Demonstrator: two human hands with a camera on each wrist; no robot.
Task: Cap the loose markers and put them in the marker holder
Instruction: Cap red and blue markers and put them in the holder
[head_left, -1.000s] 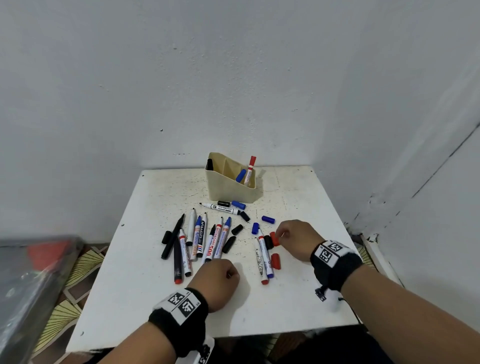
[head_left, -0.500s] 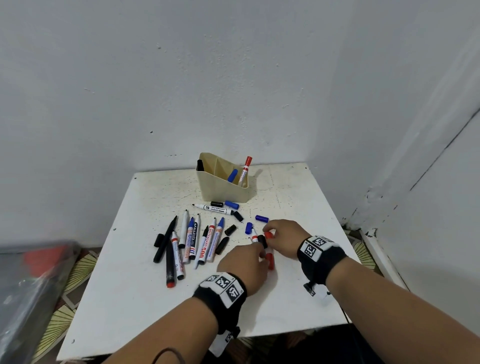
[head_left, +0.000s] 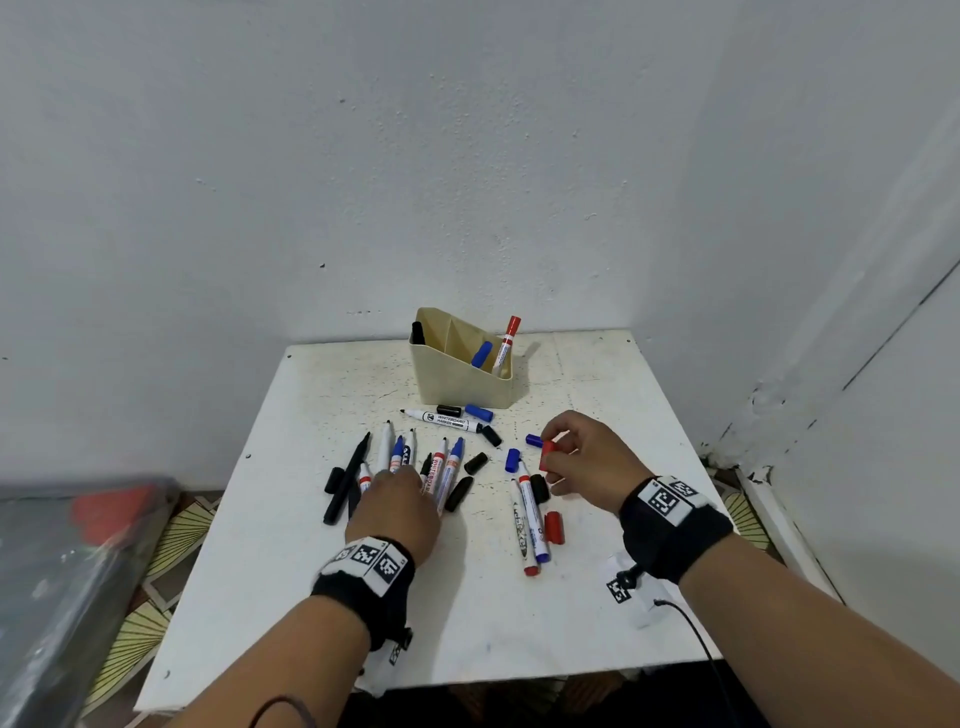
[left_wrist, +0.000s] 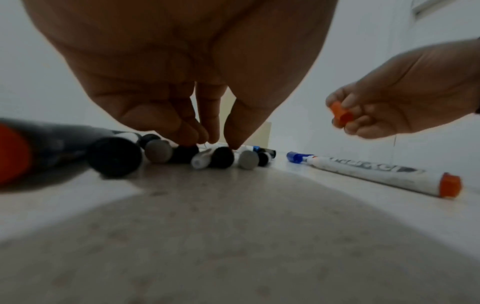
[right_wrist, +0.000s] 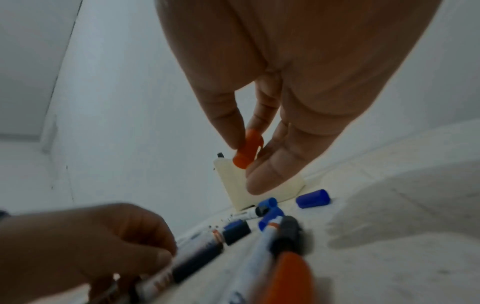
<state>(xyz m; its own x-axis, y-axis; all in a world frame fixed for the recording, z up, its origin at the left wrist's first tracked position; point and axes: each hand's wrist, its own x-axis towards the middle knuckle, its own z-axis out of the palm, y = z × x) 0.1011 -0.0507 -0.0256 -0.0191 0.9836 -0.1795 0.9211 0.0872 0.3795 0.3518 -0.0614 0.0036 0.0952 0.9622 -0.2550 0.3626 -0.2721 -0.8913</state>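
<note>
A beige marker holder (head_left: 467, 387) stands at the back of the white table (head_left: 291, 571), with a red-capped marker (head_left: 506, 345) and two others in it. Several uncapped markers (head_left: 447, 467) lie in a row in the middle. My left hand (head_left: 400, 475) reaches down onto this row, its fingertips (left_wrist: 215, 142) closing on one marker; which one is hidden. My right hand (head_left: 553, 447) is raised above the table and pinches a red cap (right_wrist: 248, 150) between thumb and fingers. Two more markers (head_left: 527, 519) lie below it.
Loose caps lie around: blue (head_left: 512, 460), black (head_left: 475, 462), red (head_left: 554, 527). An uncapped whiteboard marker (head_left: 441, 420) lies before the holder. Walls close the back and right. A grey blurred object (head_left: 52, 571) sits left of the table. A cable (head_left: 691, 623) trails at the front right.
My left hand moved from the two markers on the right over to the row in the middle. My right hand lifted the red cap off the table.
</note>
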